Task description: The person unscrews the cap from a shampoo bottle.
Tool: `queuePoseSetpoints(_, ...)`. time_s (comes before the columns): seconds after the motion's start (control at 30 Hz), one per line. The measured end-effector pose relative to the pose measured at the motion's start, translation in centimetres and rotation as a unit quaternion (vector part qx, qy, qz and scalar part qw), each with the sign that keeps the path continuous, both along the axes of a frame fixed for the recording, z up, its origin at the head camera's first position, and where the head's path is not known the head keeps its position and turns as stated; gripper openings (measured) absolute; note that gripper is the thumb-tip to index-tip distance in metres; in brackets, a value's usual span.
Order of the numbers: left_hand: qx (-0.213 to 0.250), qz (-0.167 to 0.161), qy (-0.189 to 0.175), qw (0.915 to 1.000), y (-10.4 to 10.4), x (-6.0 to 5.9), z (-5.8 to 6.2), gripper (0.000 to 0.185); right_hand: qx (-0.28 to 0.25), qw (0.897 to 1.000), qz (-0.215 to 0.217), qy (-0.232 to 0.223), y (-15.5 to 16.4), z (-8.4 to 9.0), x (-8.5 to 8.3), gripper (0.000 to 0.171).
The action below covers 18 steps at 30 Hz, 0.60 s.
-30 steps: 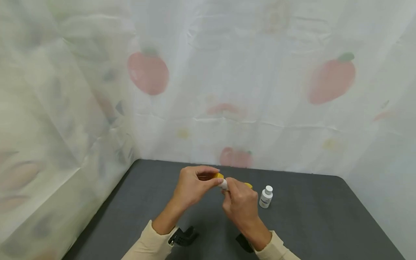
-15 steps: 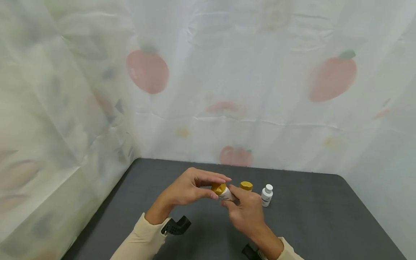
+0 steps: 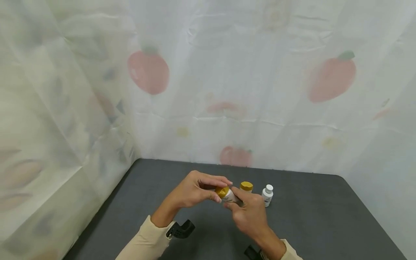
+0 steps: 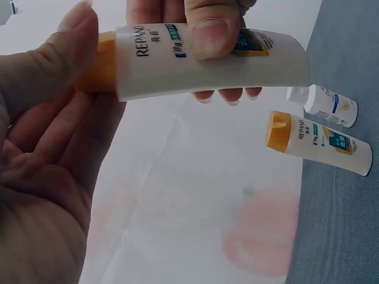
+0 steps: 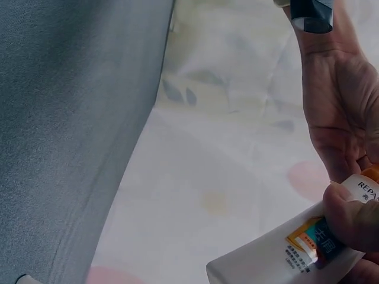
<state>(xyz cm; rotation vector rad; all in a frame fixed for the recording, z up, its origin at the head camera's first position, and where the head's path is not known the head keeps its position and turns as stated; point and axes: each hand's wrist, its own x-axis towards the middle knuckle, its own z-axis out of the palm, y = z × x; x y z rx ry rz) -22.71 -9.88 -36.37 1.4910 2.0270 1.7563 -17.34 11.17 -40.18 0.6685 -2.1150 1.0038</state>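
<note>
Head view: both hands meet above the dark table, near its middle. The right hand holds a small white tube by its body, fingers curled round it, the capped end pointing left. The left hand pinches the tube's yellow cap between thumb and fingertips. Just behind the hands a second tube with the same yellow cap stands on the table, and a small white bottle stands just to its right. A pale cloth with red fruit prints walls off the back and left.

Left wrist view: the tube lies nearly level in the air, the right thumb pressed on its printed label. The cap sits between the left thumb and the fingers below. The second tube and the bottle show beyond, apart from each other.

Right wrist view: the tube's flat crimped end juts from the right hand's fingers, and the left hand hangs over the cap end.

The tube looks light, with a smooth, glossy skin that could slip, and a soft body likely to give under a hard squeeze. The firmer places to hold seem to be the shoulder just behind the cap and the stiff cap itself; a moderate grip mid-body, as now, should steady it.
</note>
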Motion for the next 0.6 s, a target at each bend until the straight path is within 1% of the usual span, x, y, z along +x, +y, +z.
queuePoseSetpoints(0.13,0.011,-0.004,-0.004,0.9999,0.1,-0.1,-0.2,0.038,-0.007,1.000,-0.002,0.000,0.0,-0.1,0.0,0.038)
queuePoseSetpoints(0.23,0.020,-0.010,0.003,0.9997,0.1,-0.1,-0.3,0.038,-0.010,1.000,-0.004,-0.003,0.0,-0.1,0.1,0.037)
queuePoseSetpoints(0.37,0.033,-0.003,0.009,0.9994,0.2,0.1,-0.3,0.038,-0.014,1.000,-0.007,-0.004,0.0,0.0,0.1,0.036)
queuePoseSetpoints(0.43,0.037,0.018,0.010,0.9991,0.4,0.3,-0.2,0.039,-0.020,1.000,-0.006,-0.004,0.0,0.1,0.1,0.033)
queuePoseSetpoints(0.53,0.039,0.061,0.009,0.9973,0.9,0.8,0.0,0.040,-0.031,0.999,-0.008,0.001,0.0,0.3,-0.1,0.028)
queuePoseSetpoints(0.6,0.039,0.090,-0.001,0.9952,1.3,1.2,0.1,0.041,-0.037,0.999,-0.012,0.003,0.0,0.4,-0.2,0.026)
